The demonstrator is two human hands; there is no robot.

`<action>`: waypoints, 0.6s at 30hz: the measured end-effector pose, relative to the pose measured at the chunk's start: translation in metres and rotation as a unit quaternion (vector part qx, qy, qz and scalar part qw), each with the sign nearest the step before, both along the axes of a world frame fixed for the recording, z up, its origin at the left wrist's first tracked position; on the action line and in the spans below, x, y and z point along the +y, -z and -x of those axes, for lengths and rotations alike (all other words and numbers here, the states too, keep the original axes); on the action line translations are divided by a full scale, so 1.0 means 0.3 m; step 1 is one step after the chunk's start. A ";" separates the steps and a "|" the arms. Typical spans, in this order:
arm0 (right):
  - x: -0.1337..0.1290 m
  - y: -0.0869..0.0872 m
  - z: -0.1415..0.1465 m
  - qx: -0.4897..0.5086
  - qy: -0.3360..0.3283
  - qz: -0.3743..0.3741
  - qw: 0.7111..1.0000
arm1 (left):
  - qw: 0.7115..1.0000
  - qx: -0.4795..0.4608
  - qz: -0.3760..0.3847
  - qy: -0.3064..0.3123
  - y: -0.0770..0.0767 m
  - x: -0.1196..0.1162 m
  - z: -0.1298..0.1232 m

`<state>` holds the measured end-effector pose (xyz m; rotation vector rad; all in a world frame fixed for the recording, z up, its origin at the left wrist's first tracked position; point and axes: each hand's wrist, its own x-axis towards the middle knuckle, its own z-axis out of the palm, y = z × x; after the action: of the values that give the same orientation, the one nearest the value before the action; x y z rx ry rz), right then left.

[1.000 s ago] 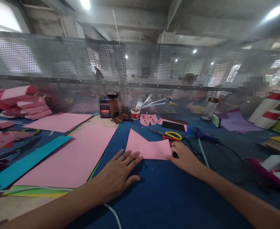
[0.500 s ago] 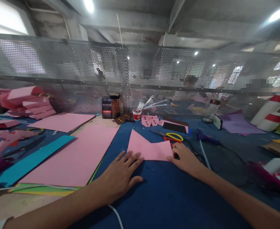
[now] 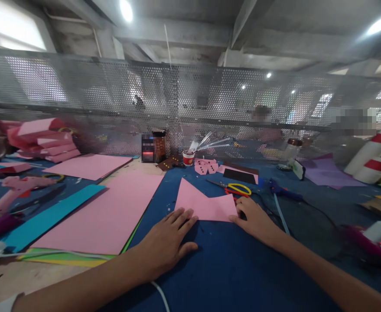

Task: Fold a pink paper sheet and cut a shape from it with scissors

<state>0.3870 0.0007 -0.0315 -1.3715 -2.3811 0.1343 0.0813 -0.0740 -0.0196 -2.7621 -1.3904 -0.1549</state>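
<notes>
A cut piece of pink paper (image 3: pixel 206 207) lies on the blue table covering, with a tall point on its left and a notch in its top edge. My left hand (image 3: pixel 169 236) rests flat with fingers stretched out, the fingertips on the paper's lower left corner. At the right end of the paper, my right hand (image 3: pixel 250 216) is closed, thumb and fingers pinching its edge. Just behind that hand lie scissors (image 3: pixel 236 189) with yellow and red handles, partly hidden by the fingers.
Large pink sheets (image 3: pixel 112 212) and a teal strip (image 3: pixel 56 214) lie on the left, near a pink glue gun (image 3: pixel 17 188). Behind stand a paper cup (image 3: pixel 188 158) and a phone (image 3: pixel 148 148). A dark blue glue gun (image 3: pixel 284 190) with its cord lies right. Perforated metal panels (image 3: pixel 203 95) close off the back.
The whole view has shifted slightly to the right and down. Both hands keep their places on the pink paper, and nothing was let go.
</notes>
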 end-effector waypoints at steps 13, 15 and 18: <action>0.009 0.014 -0.006 0.006 0.002 -0.014 1.000 | 1.000 -0.007 -0.007 -0.010 0.005 -0.003 -0.003; 0.008 0.013 -0.006 0.006 0.004 -0.013 1.000 | 1.000 -0.003 -0.007 -0.011 0.002 -0.004 -0.004; 0.006 0.009 -0.005 0.006 0.009 -0.008 1.000 | 1.000 0.002 -0.014 -0.007 0.002 -0.004 -0.005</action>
<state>0.3885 0.0026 -0.0341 -1.3802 -2.3546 0.1191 0.0828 -0.0752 -0.0202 -2.7285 -1.3967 -0.1671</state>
